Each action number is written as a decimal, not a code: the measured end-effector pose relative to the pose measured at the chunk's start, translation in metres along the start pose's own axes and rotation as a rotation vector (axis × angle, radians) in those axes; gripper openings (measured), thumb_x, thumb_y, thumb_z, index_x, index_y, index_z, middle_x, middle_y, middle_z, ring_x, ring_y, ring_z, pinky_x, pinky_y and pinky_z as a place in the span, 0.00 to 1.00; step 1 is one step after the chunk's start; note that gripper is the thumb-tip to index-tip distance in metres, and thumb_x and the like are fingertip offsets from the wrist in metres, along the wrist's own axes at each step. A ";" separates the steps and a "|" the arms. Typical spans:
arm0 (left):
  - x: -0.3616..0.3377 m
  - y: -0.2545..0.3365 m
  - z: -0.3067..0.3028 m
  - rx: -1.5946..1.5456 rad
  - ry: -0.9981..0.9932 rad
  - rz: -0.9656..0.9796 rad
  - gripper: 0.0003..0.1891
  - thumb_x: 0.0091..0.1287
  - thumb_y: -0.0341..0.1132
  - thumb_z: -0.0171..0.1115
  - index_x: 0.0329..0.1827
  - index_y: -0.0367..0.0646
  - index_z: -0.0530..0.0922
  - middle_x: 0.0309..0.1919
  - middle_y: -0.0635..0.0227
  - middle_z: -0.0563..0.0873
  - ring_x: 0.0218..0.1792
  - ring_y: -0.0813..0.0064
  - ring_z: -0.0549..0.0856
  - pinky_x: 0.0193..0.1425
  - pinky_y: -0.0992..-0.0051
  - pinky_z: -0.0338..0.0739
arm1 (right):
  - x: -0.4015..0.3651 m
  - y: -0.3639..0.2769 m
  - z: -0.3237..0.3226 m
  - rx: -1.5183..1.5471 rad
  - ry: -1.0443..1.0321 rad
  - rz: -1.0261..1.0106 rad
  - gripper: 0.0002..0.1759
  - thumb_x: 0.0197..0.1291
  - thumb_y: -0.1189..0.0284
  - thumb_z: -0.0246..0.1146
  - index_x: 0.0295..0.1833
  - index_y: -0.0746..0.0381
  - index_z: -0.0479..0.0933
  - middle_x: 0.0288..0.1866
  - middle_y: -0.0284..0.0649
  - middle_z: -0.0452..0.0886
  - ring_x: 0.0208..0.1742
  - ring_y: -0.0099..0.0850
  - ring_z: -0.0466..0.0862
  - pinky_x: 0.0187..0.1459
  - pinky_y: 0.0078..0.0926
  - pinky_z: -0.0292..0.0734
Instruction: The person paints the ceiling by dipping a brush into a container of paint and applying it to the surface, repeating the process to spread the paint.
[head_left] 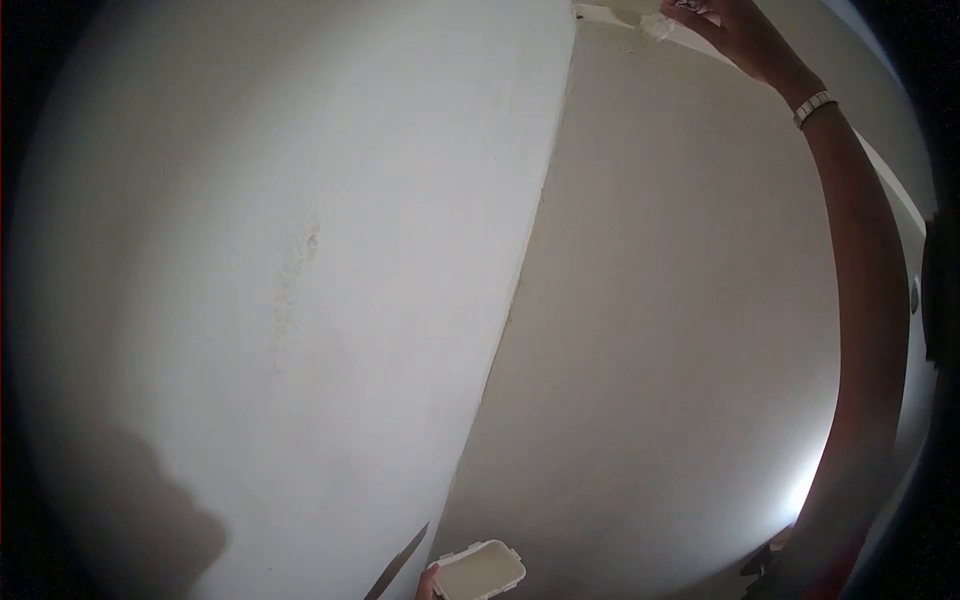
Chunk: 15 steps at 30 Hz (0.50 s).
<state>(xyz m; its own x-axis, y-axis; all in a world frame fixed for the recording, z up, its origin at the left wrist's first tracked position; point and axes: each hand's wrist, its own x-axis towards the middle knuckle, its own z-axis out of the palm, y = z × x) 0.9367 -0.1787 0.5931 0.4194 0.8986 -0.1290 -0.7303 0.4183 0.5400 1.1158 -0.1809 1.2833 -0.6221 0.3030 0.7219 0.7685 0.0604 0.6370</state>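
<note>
Up at the top right, my right hand is raised to the upper edge of the wall, its fingers closed on a crumpled whitish wad; whether it is cloth or paper cannot be told. The wad touches a pale strip along the top of the wall. At the bottom edge, my left hand shows only a few fingers, gripping the side of a white plastic tub. Off-white material lies inside the tub. Just left of that hand a narrow, pointed, blade-like shape sticks up; its lower end is out of view.
A pale wall fills the left and carries a rough, stained patch. It meets a greyer wall at a slanting corner line. Bright light glows at lower right beside dark objects. A shadow falls at lower left.
</note>
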 end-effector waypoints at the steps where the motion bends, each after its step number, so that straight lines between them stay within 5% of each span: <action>1: 0.014 -0.024 0.022 0.004 -0.048 0.021 0.33 0.68 0.65 0.47 0.66 0.51 0.71 0.56 0.68 0.82 0.52 0.65 0.83 0.42 0.65 0.81 | -0.018 0.030 -0.001 -0.036 0.027 -0.001 0.12 0.68 0.65 0.61 0.44 0.63 0.77 0.39 0.45 0.86 0.42 0.36 0.87 0.45 0.34 0.81; 2: 0.037 -0.076 0.070 0.014 -0.095 0.043 0.33 0.68 0.66 0.47 0.66 0.51 0.71 0.56 0.67 0.82 0.52 0.65 0.83 0.41 0.65 0.81 | -0.063 0.098 0.000 -0.044 0.024 0.004 0.12 0.68 0.65 0.61 0.44 0.63 0.77 0.39 0.45 0.86 0.42 0.36 0.87 0.45 0.34 0.81; 4: 0.058 -0.006 0.091 -0.001 -0.111 0.039 0.33 0.68 0.66 0.47 0.66 0.51 0.71 0.57 0.67 0.82 0.52 0.65 0.83 0.40 0.65 0.82 | 0.022 0.107 0.044 -0.012 0.031 -0.123 0.12 0.67 0.64 0.62 0.44 0.63 0.77 0.38 0.45 0.86 0.41 0.34 0.87 0.45 0.33 0.81; 6: 0.069 0.042 0.082 -0.012 -0.106 0.095 0.33 0.68 0.65 0.47 0.66 0.51 0.70 0.57 0.67 0.82 0.53 0.65 0.83 0.39 0.65 0.83 | 0.079 0.083 0.062 0.034 0.019 -0.092 0.12 0.67 0.64 0.62 0.44 0.63 0.77 0.38 0.45 0.86 0.41 0.35 0.87 0.45 0.33 0.81; 7: 0.041 0.140 0.000 0.014 -0.068 0.130 0.33 0.68 0.65 0.47 0.67 0.51 0.70 0.57 0.67 0.82 0.53 0.65 0.83 0.38 0.65 0.83 | 0.155 -0.020 0.072 0.055 -0.019 -0.026 0.12 0.67 0.64 0.63 0.44 0.63 0.77 0.38 0.45 0.86 0.41 0.35 0.87 0.45 0.33 0.81; 8: 0.037 0.167 -0.007 0.038 -0.032 0.160 0.33 0.68 0.65 0.47 0.67 0.51 0.69 0.57 0.67 0.81 0.53 0.65 0.83 0.37 0.66 0.84 | 0.181 -0.032 0.076 0.059 -0.017 -0.026 0.12 0.67 0.64 0.63 0.44 0.63 0.77 0.38 0.45 0.86 0.41 0.35 0.87 0.45 0.33 0.81; 13: 0.073 0.180 0.039 0.021 -0.016 0.103 0.34 0.68 0.64 0.48 0.68 0.51 0.68 0.58 0.67 0.81 0.53 0.63 0.84 0.37 0.63 0.84 | 0.190 0.021 0.087 0.028 0.067 -0.102 0.13 0.67 0.63 0.63 0.45 0.63 0.77 0.38 0.44 0.86 0.40 0.33 0.86 0.44 0.32 0.80; 14: 0.017 0.164 -0.093 0.022 -0.056 0.108 0.34 0.68 0.64 0.48 0.68 0.51 0.68 0.58 0.66 0.81 0.53 0.63 0.84 0.37 0.61 0.84 | 0.150 -0.116 0.061 0.021 0.059 -0.098 0.13 0.67 0.63 0.63 0.45 0.63 0.77 0.38 0.44 0.86 0.40 0.33 0.86 0.44 0.32 0.80; 15: 0.001 0.171 -0.133 0.020 -0.050 0.107 0.34 0.68 0.64 0.48 0.68 0.51 0.68 0.58 0.66 0.81 0.53 0.63 0.84 0.37 0.61 0.84 | 0.150 -0.170 0.050 0.007 -0.033 -0.049 0.13 0.68 0.64 0.62 0.45 0.63 0.77 0.39 0.44 0.86 0.40 0.33 0.86 0.45 0.32 0.81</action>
<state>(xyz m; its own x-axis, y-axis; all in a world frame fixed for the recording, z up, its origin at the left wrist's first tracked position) 0.7409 -0.0885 0.5743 0.3662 0.9301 -0.0285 -0.7617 0.3172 0.5650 0.8992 -0.0985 1.2696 -0.6536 0.3311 0.6806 0.7386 0.0826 0.6690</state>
